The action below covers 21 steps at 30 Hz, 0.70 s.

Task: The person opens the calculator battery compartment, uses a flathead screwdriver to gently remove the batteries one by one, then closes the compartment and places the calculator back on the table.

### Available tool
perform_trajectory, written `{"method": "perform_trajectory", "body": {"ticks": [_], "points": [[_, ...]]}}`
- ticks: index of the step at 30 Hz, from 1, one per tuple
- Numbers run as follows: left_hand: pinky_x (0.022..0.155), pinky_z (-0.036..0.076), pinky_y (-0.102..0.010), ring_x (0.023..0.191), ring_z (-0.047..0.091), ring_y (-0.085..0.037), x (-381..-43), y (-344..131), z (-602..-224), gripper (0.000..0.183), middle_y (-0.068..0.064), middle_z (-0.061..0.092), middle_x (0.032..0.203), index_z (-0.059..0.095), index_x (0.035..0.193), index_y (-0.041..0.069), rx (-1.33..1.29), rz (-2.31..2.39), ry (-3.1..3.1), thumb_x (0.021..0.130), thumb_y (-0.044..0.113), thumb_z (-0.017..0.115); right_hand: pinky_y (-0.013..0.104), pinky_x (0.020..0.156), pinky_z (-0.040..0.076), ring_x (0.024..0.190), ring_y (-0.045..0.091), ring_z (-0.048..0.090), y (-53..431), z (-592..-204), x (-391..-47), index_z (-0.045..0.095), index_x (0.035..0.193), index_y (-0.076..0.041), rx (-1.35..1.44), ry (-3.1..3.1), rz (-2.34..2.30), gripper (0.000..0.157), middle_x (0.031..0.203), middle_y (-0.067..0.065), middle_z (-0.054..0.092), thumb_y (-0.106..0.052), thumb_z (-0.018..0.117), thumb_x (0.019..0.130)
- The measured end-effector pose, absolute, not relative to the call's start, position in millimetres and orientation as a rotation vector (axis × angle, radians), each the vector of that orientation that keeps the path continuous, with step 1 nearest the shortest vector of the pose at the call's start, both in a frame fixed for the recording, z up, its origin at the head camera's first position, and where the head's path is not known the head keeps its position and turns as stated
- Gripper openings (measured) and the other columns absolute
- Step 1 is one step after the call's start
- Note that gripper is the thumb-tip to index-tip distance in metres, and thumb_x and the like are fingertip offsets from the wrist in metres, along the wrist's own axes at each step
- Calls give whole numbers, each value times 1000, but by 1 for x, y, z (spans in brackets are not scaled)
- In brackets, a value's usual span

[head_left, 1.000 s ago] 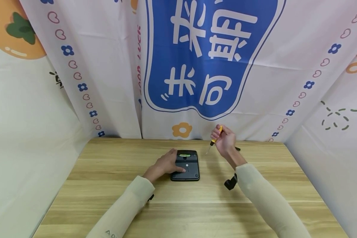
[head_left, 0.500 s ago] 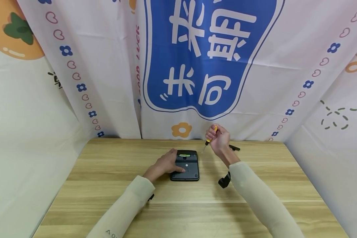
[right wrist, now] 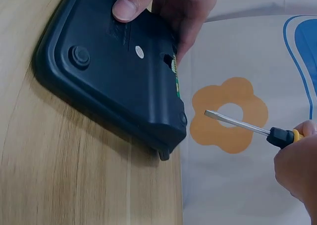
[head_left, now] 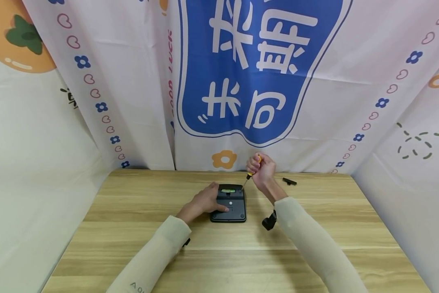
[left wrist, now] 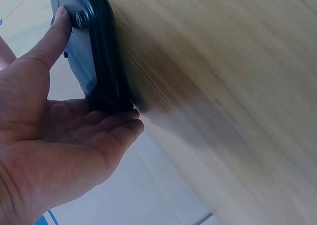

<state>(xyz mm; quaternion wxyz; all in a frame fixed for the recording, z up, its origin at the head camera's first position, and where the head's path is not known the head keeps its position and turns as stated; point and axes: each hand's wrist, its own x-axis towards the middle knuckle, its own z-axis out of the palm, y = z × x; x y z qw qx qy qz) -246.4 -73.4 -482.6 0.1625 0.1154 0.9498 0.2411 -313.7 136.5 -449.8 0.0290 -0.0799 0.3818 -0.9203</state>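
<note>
A black calculator (head_left: 235, 212) lies face down on the wooden table, its battery slot uncovered and a green battery (head_left: 228, 191) showing inside. My left hand (head_left: 204, 199) grips its left side, thumb pressed on the back and fingers at the far edge, as the left wrist view also shows. My right hand (head_left: 264, 171) holds a screwdriver (right wrist: 240, 123) by its yellow and black handle, flat blade pointing down. In the head view the tip overlaps the calculator's far right corner; the right wrist view shows it close above, near a round corner foot (right wrist: 183, 118).
A small black strip (head_left: 289, 181), like a battery cover, lies at the back right of the table (head_left: 149, 187). Behind the table's far edge hangs a printed white cloth (head_left: 197, 156), with more cloth at both sides.
My right hand has moved left with the screwdriver, bringing its tip to the calculator's far right corner. The black strip is now fully uncovered. My left hand and the calculator stay put.
</note>
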Motion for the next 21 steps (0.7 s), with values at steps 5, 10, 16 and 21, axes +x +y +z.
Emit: {"method": "perform_trajectory", "body": {"ticks": [5, 10, 16, 21], "points": [[120, 39, -56, 152, 39, -42, -248, -73, -483, 105, -24, 28, 171, 30, 163, -6, 334, 691, 2714, 89, 42, 87, 30, 54, 8, 55, 15, 8, 130, -451, -315, 30, 63, -16, -303, 1212, -2821, 40, 57, -4, 21, -8, 23, 102], [120, 39, -57, 153, 39, -42, -248, -74, -483, 105, -24, 28, 171, 30, 163, -6, 338, 698, 2714, 89, 42, 87, 28, 52, 9, 53, 15, 8, 126, -453, -316, 28, 62, -16, -338, 1232, -2806, 40, 56, -5, 20, -8, 23, 101], [122, 37, -55, 155, 35, -40, -247, -75, -484, 105, -23, 25, 172, 28, 164, -5, 334, 698, 2700, 90, 43, 86, 28, 50, 9, 50, 14, 10, 121, -456, -317, 28, 62, -16, -343, 1243, -2793, 39, 55, -5, 21, -7, 24, 100], [123, 36, -54, 156, 34, -39, -248, -74, -486, 106, -22, 25, 173, 28, 165, -4, 336, 677, 2705, 90, 44, 86, 29, 50, 7, 50, 14, 9, 116, -459, -316, 26, 65, -14, -410, 1273, -2764, 38, 55, -4, 20, -6, 23, 102]]}}
